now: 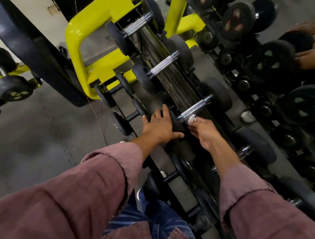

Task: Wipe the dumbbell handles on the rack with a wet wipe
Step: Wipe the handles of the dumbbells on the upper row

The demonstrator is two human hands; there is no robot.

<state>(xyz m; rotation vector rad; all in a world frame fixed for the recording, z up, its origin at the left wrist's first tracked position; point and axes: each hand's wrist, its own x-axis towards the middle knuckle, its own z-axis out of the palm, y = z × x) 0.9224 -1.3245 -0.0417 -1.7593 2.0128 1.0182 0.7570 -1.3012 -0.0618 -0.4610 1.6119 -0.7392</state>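
A black dumbbell with a knurled chrome handle (193, 108) lies across the top shelf of the rack (176, 87). My right hand (204, 132) pinches a small white wet wipe (192, 120) against the near end of that handle. My left hand (161, 126) lies flat over the near black head of the same dumbbell (175, 121), fingers spread. Two more dumbbells with chrome handles (162, 67) (136, 26) sit farther along the shelf. Another chrome handle (244, 151) shows just past my right forearm.
A yellow machine frame (78, 43) stands to the left of the rack. Smaller black dumbbells (126, 117) fill a lower shelf. A mirror behind the rack shows reflected dumbbells (272, 58) and hands. More dumbbells (12, 89) sit at far left on the grey floor.
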